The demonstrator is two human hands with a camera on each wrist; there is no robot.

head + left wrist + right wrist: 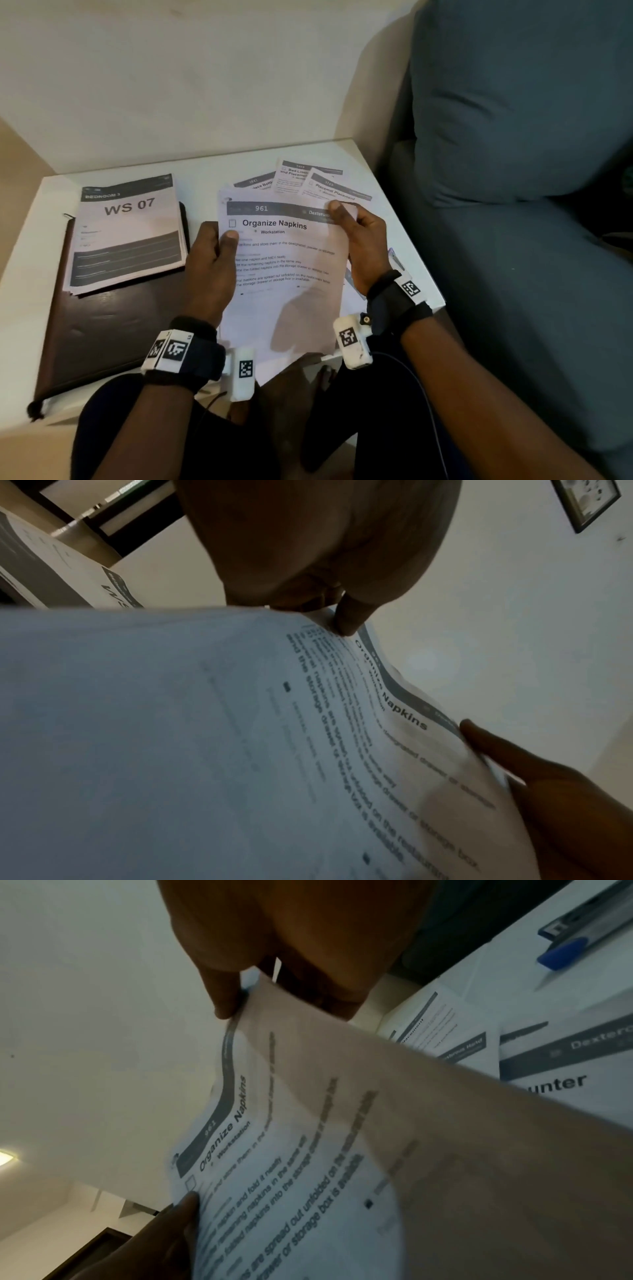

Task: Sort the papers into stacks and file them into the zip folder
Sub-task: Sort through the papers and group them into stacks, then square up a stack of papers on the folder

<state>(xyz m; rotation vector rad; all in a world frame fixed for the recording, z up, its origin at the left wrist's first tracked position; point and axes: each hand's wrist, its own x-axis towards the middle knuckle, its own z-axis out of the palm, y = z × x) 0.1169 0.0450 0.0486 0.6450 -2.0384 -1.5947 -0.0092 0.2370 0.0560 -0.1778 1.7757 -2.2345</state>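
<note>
— Pinching the Organize Napkins sheet from both sides: left grip closed on the left edge, thumb on top; right grip closed on the upper right corner, thumb likewise on top. Held lifted at centre frame, above the tabletop, bowed in the middle in both wrist views

— More than one sheet in there?

— Hard to count; looks like a few edges showing at the upper left corner of the bundle

— So, likely trouble?

— Probably a lower sheet slipping out with either thumb easing, or a crease along the bow from pulling tight between the two pinches. Could also land on the wrong stack, filed without a look at the heading

— And around it?

— Loose sheets fanned just above, upper centre, not yet sorted; easy to sweep off the far edge with a careless drop. WS 07 stack at left, lying on the dark zip folder, apparently closed

— Meaning the stack in the way of the zip?

— Seems so; needs lifting off before opening the folder. Also a blue pen on the tabletop, upper right of the right wrist view, and a blue-grey armchair hard against the right edge of the tabletop: little room there for a further stack
</note>
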